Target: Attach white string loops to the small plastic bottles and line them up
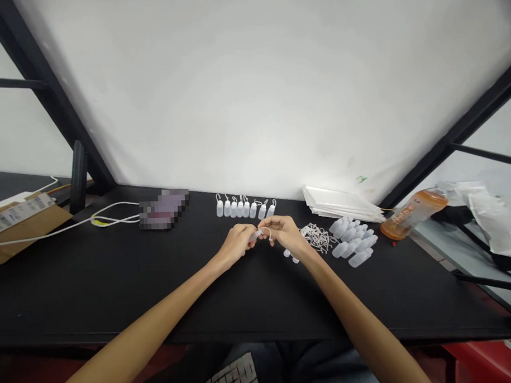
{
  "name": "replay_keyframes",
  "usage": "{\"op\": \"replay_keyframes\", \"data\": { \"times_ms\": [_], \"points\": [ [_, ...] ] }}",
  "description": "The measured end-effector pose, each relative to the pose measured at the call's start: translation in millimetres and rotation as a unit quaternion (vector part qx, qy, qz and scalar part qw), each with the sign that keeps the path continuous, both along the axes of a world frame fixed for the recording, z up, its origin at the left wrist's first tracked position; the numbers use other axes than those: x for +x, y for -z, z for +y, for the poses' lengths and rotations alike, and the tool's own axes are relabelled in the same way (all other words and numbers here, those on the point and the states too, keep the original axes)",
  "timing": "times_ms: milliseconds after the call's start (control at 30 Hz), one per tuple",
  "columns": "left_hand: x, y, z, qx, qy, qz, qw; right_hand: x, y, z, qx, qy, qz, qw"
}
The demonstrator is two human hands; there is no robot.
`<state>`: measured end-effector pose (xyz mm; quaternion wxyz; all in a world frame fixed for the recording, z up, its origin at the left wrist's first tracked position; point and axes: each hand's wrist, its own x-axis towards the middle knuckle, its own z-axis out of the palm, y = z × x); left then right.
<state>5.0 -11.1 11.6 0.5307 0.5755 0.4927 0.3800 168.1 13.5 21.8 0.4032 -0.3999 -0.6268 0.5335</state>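
Over the middle of the black table, my left hand (235,243) is closed around a small translucent plastic bottle (253,236), mostly covered by the fingers. My right hand (285,233) pinches at the bottle's neck, where a thin white cord (267,230) curves out in a loop. Behind the hands stands a row of several small bottles (240,209) with white loops on top. To the right lie a heap of white cords (319,239) and a group of bottles without loops (353,241). Small white pieces, perhaps caps (287,253), show beside my right wrist.
A stack of white sheets or bags (342,202) lies at the back right, near an orange drink bottle (413,213) on its side. On the left are a blurred-out flat object (164,208), a white cable (115,204) and a cardboard box (26,227). A white wall (235,91) rises behind.
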Motion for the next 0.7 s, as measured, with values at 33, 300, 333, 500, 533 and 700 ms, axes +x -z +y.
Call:
{"op": "replay_keyframes", "data": {
  "times_ms": [33,300,333,500,533,700],
  "points": [
    [0.0,-0.4,-0.1,-0.004,-0.003,0.001,1.000,-0.2,1.0,0.1,0.006,0.001,-0.004,1.000],
    [-4.2,7.5,3.1,0.011,-0.032,0.033,0.999,0.4,6.0,-0.2,0.084,-0.011,-0.099,0.991],
    [-4.7,9.5,3.7,0.022,-0.031,0.041,0.998,1.2,5.2,-0.6,0.088,-0.015,-0.115,0.989],
    [-5.1,13.5,5.1,0.049,-0.031,0.063,0.996,6.7,-1.3,-1.3,0.082,-0.071,-0.144,0.984],
    [-4.9,13.3,5.1,0.047,-0.030,0.065,0.996,7.8,-2.0,-0.8,0.077,-0.083,-0.139,0.984],
    [-3.7,10.1,4.5,0.056,-0.027,0.090,0.994,12.2,-1.5,3.0,0.040,-0.112,-0.107,0.987]
  ]
}}
